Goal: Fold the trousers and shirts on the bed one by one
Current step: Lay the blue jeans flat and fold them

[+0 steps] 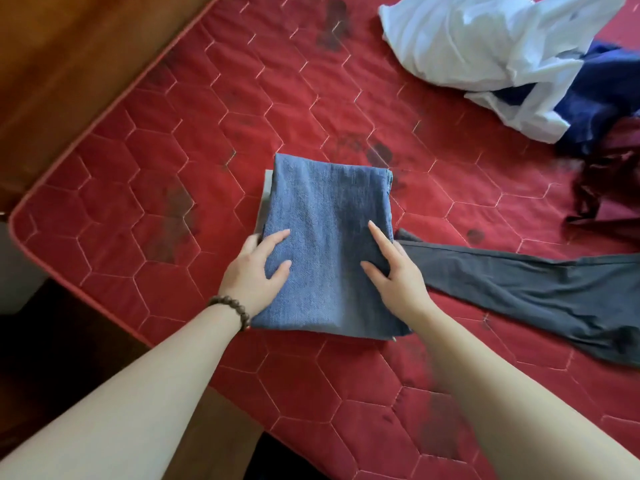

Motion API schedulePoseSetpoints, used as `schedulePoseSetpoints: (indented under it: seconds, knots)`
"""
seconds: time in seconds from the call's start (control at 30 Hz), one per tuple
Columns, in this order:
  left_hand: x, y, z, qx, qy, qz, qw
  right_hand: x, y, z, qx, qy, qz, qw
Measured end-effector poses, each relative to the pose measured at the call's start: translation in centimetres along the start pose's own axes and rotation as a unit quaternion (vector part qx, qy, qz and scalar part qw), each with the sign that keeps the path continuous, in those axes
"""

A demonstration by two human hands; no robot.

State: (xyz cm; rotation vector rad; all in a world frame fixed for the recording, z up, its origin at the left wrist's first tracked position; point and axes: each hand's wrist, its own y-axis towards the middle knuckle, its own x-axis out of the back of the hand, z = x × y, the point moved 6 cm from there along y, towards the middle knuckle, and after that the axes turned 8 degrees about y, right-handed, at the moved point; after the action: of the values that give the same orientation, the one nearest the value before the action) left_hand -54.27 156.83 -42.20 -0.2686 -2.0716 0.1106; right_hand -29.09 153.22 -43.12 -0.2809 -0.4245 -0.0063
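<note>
Nearest, two bare forearms reach in over the corner of the bed [166, 140], a red quilted mattress with hexagon stitching and dark smudges. The left hand [254, 271], with a bracelet of brown beads [232, 309] at its wrist, grips the left edge of the folded jeans [325, 244]: thumb and forefinger lie on top, and the other fingers are tucked under the edge. The right hand [394, 268] grips the right edge of the jeans the same way, forefinger stretched along the denim, thumb on top, remaining fingers hidden beneath. The jeans are a blue denim rectangle lying flat on the mattress between the two hands, with a sliver of pale grey cloth [266, 192] showing along their left side; what that is cannot be told. Just right of the jeans, touching their right edge near the right hand, grey trousers [519, 285] lie spread out unfolded. Farther beyond the jeans and to the right, a dark maroon garment [609, 174] lies crumpled, then a navy garment [602, 98], and farthest a rumpled white shirt [485, 39] partly over the navy one.
</note>
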Motion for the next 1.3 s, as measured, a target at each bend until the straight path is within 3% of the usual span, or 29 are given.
schedulePoseSetpoints:
  seconds: [0.13, 0.4, 0.57, 0.77, 0.87, 1.03, 1.17, 1.3]
  knots:
    - [-4.0, -0.2, 3.4, 0.078, 0.020, 0.107, 0.991, -3.4, 0.6, -3.0, -0.056, -0.023, 0.038, 0.997]
    - [-1.8, 0.2, 2.7, 0.011, 0.027, -0.029, 0.999, -3.6, 0.0, -1.4, -0.022, -0.020, -0.048, 0.998]
    - [-3.0, 0.6, 4.3, 0.052, 0.038, 0.046, 0.997, -4.8, 0.1, -2.1, -0.059, -0.010, -0.020, 0.998]
    - [-3.4, 2.0, 3.2, 0.033, 0.054, -0.008, 0.998, -2.8, 2.2, -0.8, -0.062, -0.047, -0.132, 0.988]
    - [-2.9, 4.1, 2.8, 0.015, 0.024, -0.009, 1.000, -2.1, 5.1, -0.3, -0.099, -0.058, -0.147, 0.982]
    - [-2.2, 7.0, 2.0, 0.000, -0.027, -0.009, 1.000, -2.2, 8.9, -0.2, -0.186, 0.019, -0.167, 0.968]
    - [-2.1, 7.9, 1.8, 0.006, -0.050, -0.003, 0.999, -2.0, 9.9, -0.4, -0.192, 0.082, -0.212, 0.955]
    - [-2.3, 7.8, 1.8, 0.009, -0.056, 0.015, 0.998, -2.0, 10.5, -0.5, -0.212, 0.083, -0.199, 0.953]
